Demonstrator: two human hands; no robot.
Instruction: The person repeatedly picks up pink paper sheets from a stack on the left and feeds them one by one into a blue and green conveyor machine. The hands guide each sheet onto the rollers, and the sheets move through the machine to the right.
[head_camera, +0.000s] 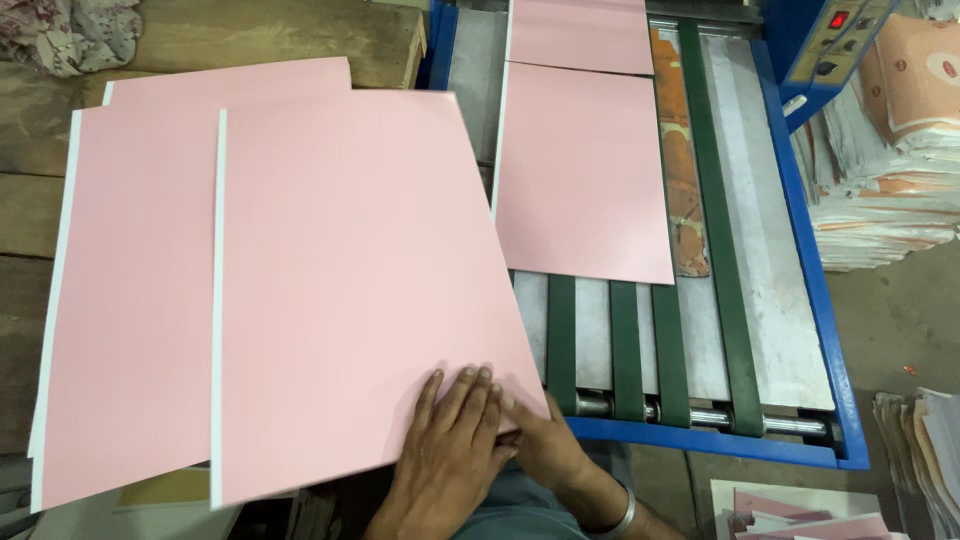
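Observation:
A large pink sheet (350, 280) with a white edge lies slanted over a stack of like pink sheets (140, 300). My left hand (450, 440) rests flat on its near right corner, fingers together. My right hand (545, 445), a metal bangle on its wrist, grips the same corner from below and is partly hidden by the sheet. Another pink sheet (580, 180) lies on the green belts (720, 250) of a blue-framed conveyor machine (800, 250), and a further one (580, 30) sits beyond it.
A control panel (840, 35) sits at the machine's far right. Stacks of printed paper (890, 200) stand to the right, with more paper (920, 450) on the floor at lower right. A wooden table (250, 35) and a patterned cloth (70, 30) lie at the back left.

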